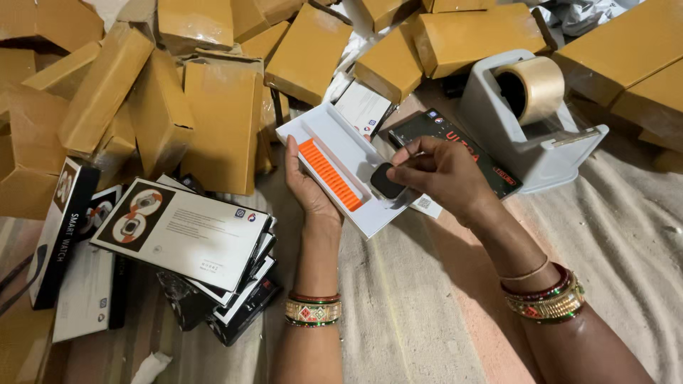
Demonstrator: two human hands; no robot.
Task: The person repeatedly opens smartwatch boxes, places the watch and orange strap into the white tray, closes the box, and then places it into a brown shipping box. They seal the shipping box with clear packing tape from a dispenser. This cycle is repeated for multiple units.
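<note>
Over beige cloth (427, 299), left hand (307, 186) holds white tray (334, 142); right hand (442, 174) pinches black watch (386, 181).

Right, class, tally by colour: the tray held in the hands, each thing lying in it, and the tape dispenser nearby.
White tray: 1
Orange strap: 1
Black watch body: 1
Grey tape dispenser: 1
Total: 4

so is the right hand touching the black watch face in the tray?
Touching. The head view shows the right hand with its fingertips pinching the black watch face in the white tray.
</note>
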